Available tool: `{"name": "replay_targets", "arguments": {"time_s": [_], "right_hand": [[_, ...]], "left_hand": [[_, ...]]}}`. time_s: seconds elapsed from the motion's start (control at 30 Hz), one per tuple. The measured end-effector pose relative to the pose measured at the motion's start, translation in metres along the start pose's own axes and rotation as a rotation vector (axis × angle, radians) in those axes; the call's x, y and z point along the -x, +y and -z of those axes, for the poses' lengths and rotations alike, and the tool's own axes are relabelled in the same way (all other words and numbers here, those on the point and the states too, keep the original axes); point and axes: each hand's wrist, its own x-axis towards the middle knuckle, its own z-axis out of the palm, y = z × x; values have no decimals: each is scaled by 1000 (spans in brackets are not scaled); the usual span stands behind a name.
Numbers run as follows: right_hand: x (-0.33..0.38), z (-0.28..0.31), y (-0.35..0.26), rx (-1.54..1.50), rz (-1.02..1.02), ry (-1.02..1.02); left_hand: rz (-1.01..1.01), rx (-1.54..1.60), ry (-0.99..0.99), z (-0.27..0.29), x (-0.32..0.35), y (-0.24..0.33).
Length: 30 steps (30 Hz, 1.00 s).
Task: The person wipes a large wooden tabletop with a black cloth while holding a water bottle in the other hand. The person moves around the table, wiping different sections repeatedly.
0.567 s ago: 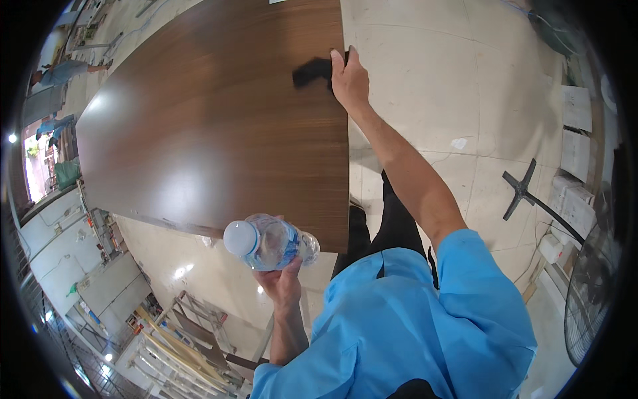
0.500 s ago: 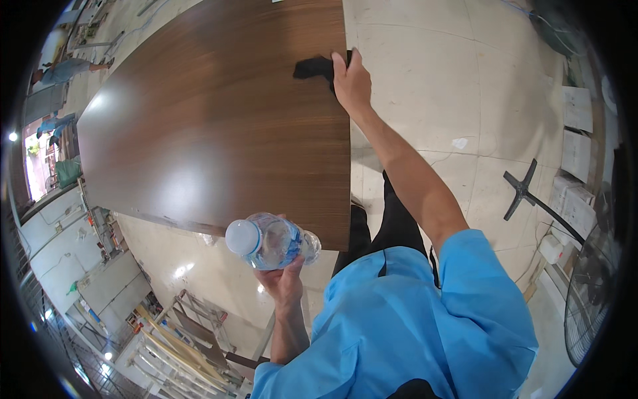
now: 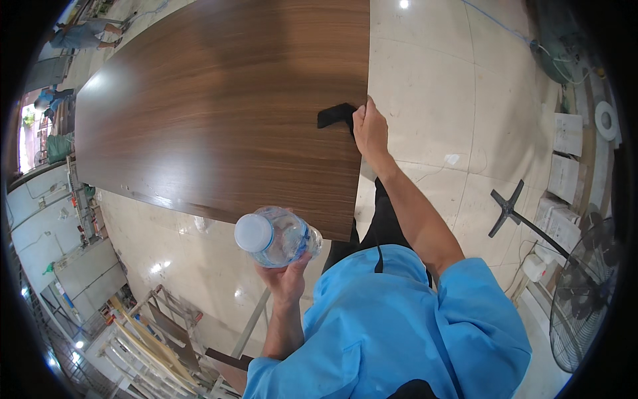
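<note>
My left hand (image 3: pixel 284 276) is wrapped round a clear plastic bottle (image 3: pixel 286 234) with a white cap and a blue band. The bottle is tilted, its cap toward the left, over the near edge of a dark brown wood-grain tabletop (image 3: pixel 219 126). At the tabletop's right edge, my right hand (image 3: pixel 371 131) is closed on a black cloth (image 3: pixel 337 116). Part of the cloth lies on the wood to the left of the fingers; the rest is hidden by the hand.
A black fan (image 3: pixel 581 292) and a cross-shaped black stand base (image 3: pixel 507 209) are at the right, near white boxes (image 3: pixel 563 178). Pale wooden frames (image 3: pixel 143 339) stand at the lower left. Two people (image 3: pixel 80 36) are far off at the upper left. Tiled floor (image 3: pixel 425 86) surrounds the table.
My right hand has come nearer along the tabletop's right edge, bringing the black cloth with it. My left hand still holds the bottle. The whole view has shifted slightly.
</note>
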Motion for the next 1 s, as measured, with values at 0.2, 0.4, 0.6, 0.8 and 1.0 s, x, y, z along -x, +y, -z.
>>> {"name": "replay_targets", "arguments": {"time_s": [0.2, 0.4, 0.6, 0.8, 1.0], "right_hand": [[22, -3, 7, 33, 39, 22], [9, -1, 2, 51, 33, 42], [18, -1, -1, 38, -9, -2], [31, -5, 1, -169, 134, 157], [24, -7, -6, -271, -164, -18]], "left_hand": [[37, -21, -8, 2, -1, 0], [-3, 40, -40, -3, -3, 0], [21, 38, -28, -7, -4, 1], [25, 29, -33, -9, -1, 1], [25, 5, -24, -4, 1, 2]]}}
